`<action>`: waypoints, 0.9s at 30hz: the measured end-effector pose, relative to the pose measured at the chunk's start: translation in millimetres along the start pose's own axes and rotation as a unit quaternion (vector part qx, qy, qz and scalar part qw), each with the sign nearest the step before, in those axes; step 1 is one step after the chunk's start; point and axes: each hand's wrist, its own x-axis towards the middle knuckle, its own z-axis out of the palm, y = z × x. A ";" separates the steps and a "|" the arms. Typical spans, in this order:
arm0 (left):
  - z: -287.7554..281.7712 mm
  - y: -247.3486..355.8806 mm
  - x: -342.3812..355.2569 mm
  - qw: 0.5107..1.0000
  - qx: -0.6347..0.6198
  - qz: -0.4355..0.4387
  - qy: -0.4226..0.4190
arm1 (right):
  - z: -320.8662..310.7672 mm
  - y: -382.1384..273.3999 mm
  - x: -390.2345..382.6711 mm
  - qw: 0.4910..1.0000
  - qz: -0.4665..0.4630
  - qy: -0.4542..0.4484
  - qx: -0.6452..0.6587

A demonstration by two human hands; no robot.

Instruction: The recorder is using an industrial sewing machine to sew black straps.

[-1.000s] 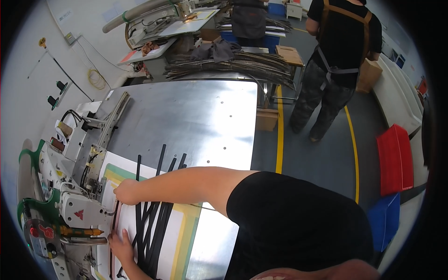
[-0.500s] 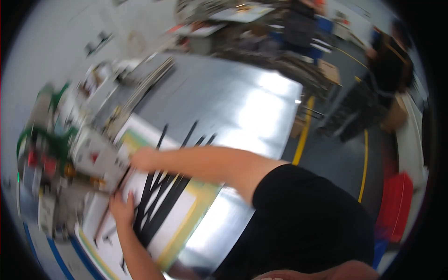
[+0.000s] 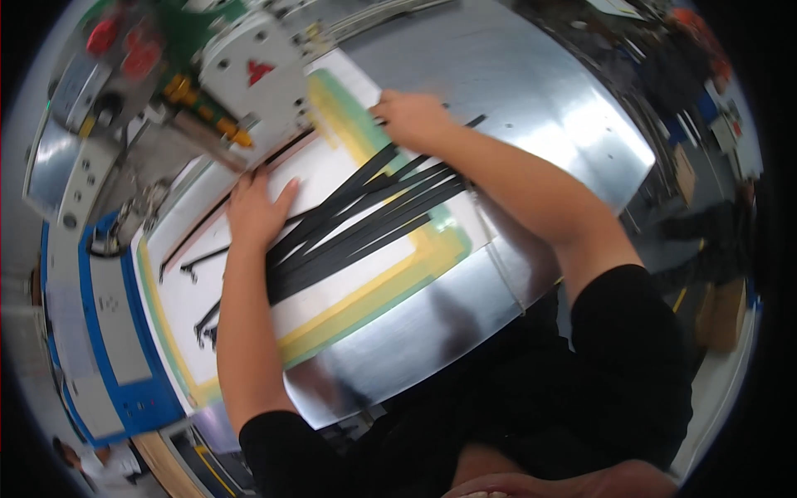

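My left hand [image 3: 257, 212] lies with fingers apart on the white board [image 3: 320, 162] with yellow and green taped borders, by a long thin black strip [image 3: 197, 239] on a pinkish band along the board's machine side. My right hand [image 3: 411, 120] is at the board's back border, fingers curled and blurred; what they hold, if anything, I cannot make out. Several loose black straps [image 3: 332, 228] lie crossed on the board between and below my hands, some with small fittings at their near ends. The white machine head [image 3: 249, 70] stands just beyond my left hand.
The steel table [image 3: 569, 112] surrounds the board. A blue-and-white machine base [image 3: 124, 332] is at left. At right are bundles of dark strips [image 3: 631, 50], a cardboard box [image 3: 721, 319] and other people [image 3: 706, 232]; another person [image 3: 112, 461] is at bottom left.
The view has swung down toward the board. My right hand has moved away from the machine head to the board's back border, while my left hand remains by the thin strip.
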 end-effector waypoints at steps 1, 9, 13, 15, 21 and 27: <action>2.0 -1.2 3.3 1.000 -0.008 0.021 -0.009 | 5.1 7.3 -1.9 1.000 0.004 -0.003 0.009; 9.4 -164.4 -23.8 0.994 0.043 0.091 -0.038 | 27.2 -2.2 1.1 0.999 0.024 -0.012 0.021; 11.0 -308.9 -55.9 0.993 0.098 -0.071 -0.015 | 9.5 -7.3 -6.9 0.999 0.033 -0.008 0.022; 12.6 -372.5 -75.8 0.991 0.042 -0.110 0.062 | 8.9 -7.8 -2.2 0.999 0.031 -0.002 0.012; 33.4 -421.4 -19.8 0.995 0.052 -0.088 -0.020 | 9.8 -5.2 4.5 0.999 0.027 -0.021 0.001; 39.7 -426.0 -1.9 0.976 0.097 -0.159 -0.113 | 19.1 -7.5 11.8 0.999 0.037 -0.010 0.007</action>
